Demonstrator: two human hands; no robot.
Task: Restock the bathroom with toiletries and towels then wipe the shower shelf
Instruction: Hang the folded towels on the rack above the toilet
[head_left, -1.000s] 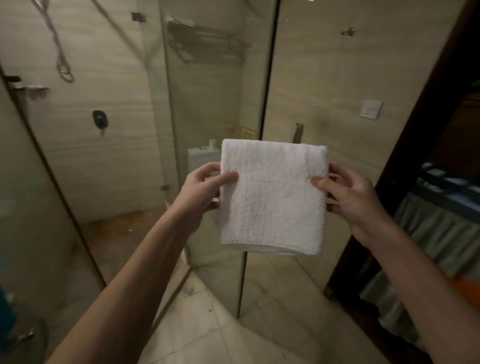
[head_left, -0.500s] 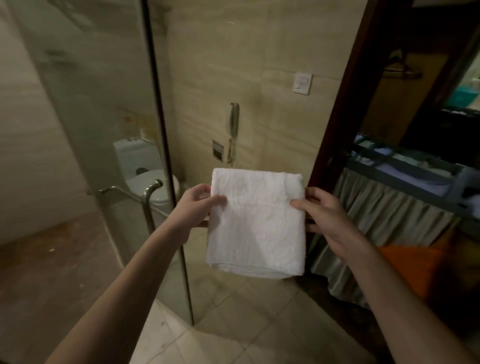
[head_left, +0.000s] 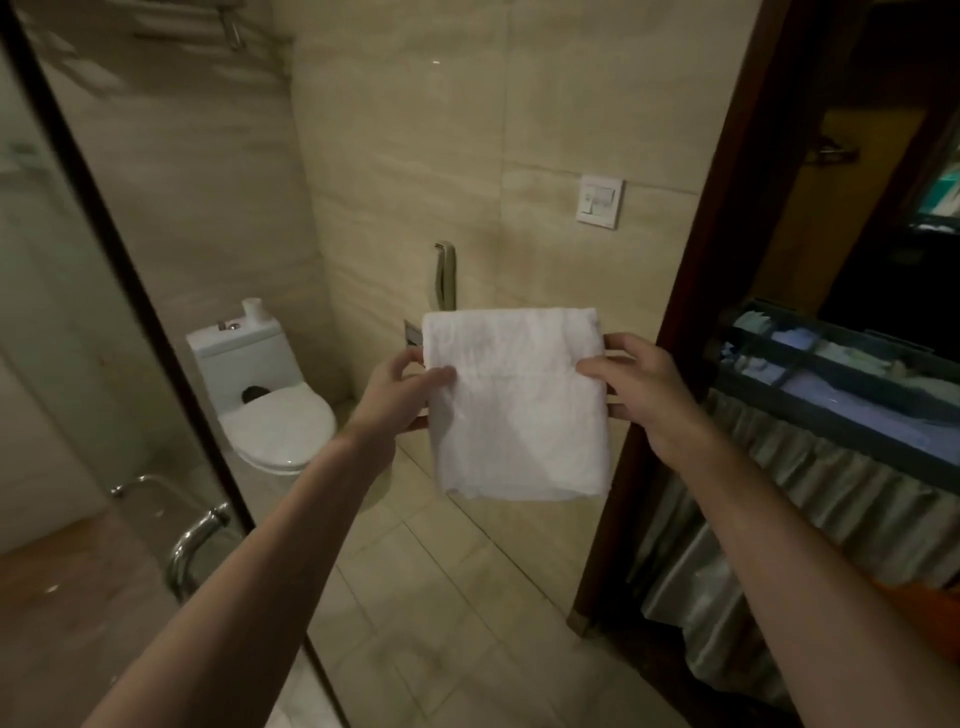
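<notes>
A folded white towel (head_left: 519, 410) hangs in the air in front of me, held at chest height between both hands. My left hand (head_left: 402, 392) pinches its left edge, thumb on the front and fingers behind. My right hand (head_left: 636, 387) pinches the right edge the same way. Behind the towel is the beige tiled wall with a metal handset holder (head_left: 445, 273). A metal rack (head_left: 228, 26) is mounted high on the wall at the top left, seen partly through glass.
A glass shower door (head_left: 104, 312) with a dark frame and chrome handle (head_left: 195, 540) stands at my left. A white toilet (head_left: 270, 400) sits in the corner. A wall switch (head_left: 600, 201) is right of centre. A dark door frame (head_left: 691, 312) and a housekeeping cart (head_left: 841, 395) stand at right.
My view has swung right, away from the shower interior toward the toilet corner and doorway. Both hands keep the same hold on the towel, which has stayed in front of me.
</notes>
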